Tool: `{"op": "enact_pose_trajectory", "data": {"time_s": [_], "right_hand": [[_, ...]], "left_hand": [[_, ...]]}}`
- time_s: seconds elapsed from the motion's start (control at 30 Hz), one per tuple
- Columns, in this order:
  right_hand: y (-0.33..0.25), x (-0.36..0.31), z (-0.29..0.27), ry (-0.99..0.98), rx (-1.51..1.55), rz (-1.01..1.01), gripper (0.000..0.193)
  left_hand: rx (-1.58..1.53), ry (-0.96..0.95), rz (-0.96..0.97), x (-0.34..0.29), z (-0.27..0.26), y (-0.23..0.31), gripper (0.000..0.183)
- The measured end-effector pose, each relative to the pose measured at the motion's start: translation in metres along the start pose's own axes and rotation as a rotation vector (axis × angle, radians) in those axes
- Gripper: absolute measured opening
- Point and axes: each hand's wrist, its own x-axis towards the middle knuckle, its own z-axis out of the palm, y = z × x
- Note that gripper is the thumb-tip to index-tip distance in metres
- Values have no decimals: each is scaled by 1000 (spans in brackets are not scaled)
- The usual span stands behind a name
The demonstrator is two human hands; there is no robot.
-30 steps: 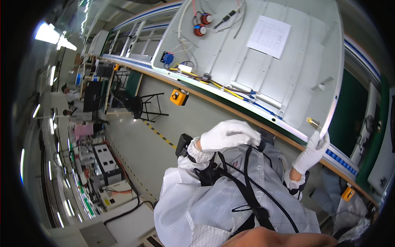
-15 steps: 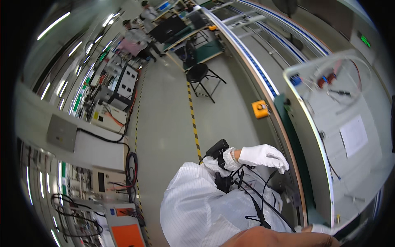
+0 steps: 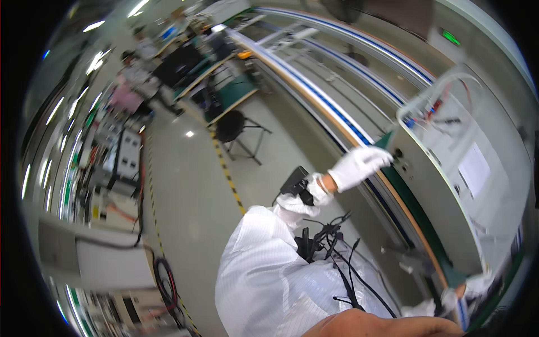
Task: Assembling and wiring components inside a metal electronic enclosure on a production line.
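A light-grey open metal case point(image 3: 443, 196) sits at the right on the bench's green surface point(image 3: 401, 191). My left hand point(image 3: 359, 168), in a white glove, reaches to the case's far end, its fingers stretched out. The fingertips are at the side wall near a black knob point(image 3: 398, 153); whether they press on it I cannot tell. My right hand point(image 3: 477, 285), also gloved, is at the case's near corner, with its fingers blurred and mostly hidden. Inside the case are red and blue wiring parts point(image 3: 432, 109) and a white paper sheet point(image 3: 474, 170).
Beyond the case runs a conveyor frame with blue-lined rails point(image 3: 337, 115). A black round stool point(image 3: 231, 126) stands on the floor ahead, by a green-topped workbench point(image 3: 238, 92). Black cables point(image 3: 337, 236) hang at my front. Equipment lines the left; two people point(image 3: 137, 76) are far off.
My left hand has moved forward from beside the bench edge to the case's far end. The view has turned, and my right hand now shows more at the near corner.
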Motion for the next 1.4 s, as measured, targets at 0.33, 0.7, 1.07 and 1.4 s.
{"op": "enact_pose_trajectory", "data": {"time_s": [0.33, 0.7, 1.07, 1.4], "right_hand": [[-138, -23, 54, -51, -345, -187, 23], [-124, -38, 66, 84, -295, -317, 32], [-123, -35, 72, 190, -280, -201, 42], [-139, -25, 71, 332, -444, -364, 41]], "left_hand": [[670, 25, 491, 105, 26, -16, 20], [756, -72, 582, 147, 20, -58, 21], [957, -62, 585, 143, 17, -50, 41], [968, 95, 702, 152, 21, -51, 45]]}}
